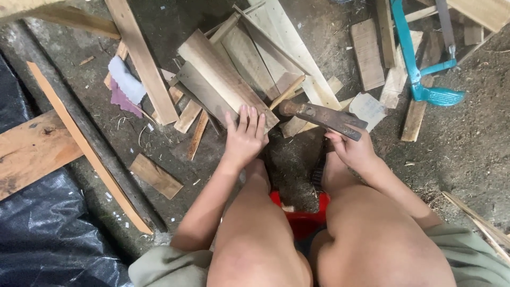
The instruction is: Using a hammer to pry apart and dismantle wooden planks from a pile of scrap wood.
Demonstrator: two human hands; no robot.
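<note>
Item: plank (228,79), on floor atop scrap pile. Your L hand (245,139) flat on its end, fingers spread. R hand (355,150) gripping hammer (324,118). Step: steadying. Next needs aimed strike, fingers clear.

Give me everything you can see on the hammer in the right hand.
The hammer has a rusty brown metal head and a dark, worn handle of unclear material. It lies nearly level above the wood scraps, head toward the left, handle running right and slightly down. The right hand grips the handle's end from below. The left hand rests apart from it on a plank.
</note>
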